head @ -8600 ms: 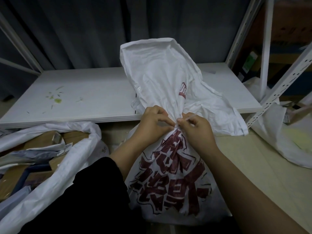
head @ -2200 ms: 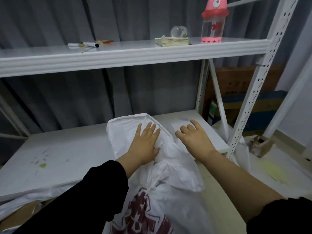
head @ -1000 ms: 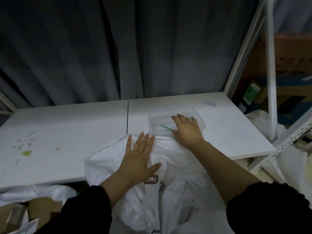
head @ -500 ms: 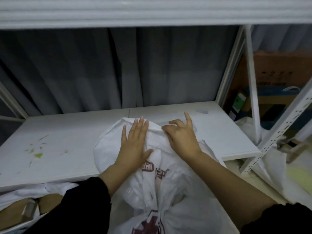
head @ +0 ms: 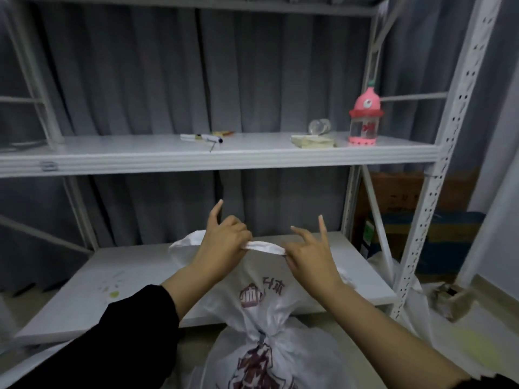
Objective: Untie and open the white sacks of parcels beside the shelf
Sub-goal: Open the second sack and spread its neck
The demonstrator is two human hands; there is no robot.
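A white sack [head: 269, 357] with dark red print stands on the floor in front of the shelf, cinched at a neck low down. Its loose top rises to my hands. My left hand [head: 222, 245] and my right hand [head: 309, 254] each pinch the top hem of the sack and hold a short strip of it taut between them, above the lower shelf board [head: 84, 290]. On both hands some fingers stick up straight while thumb and other fingers grip the fabric.
White metal shelving [head: 438, 197] surrounds the sack. The middle shelf carries a pink bottle [head: 364, 119], a stack of paper [head: 311, 141] and pens [head: 202, 138]. Another white sack [head: 415, 310] and cardboard boxes [head: 438, 217] lie to the right. Grey curtain behind.
Both hands left the flattened sack top, took hold of its hem and lifted it, stretching it between them. The camera tilted up, showing the middle shelf.
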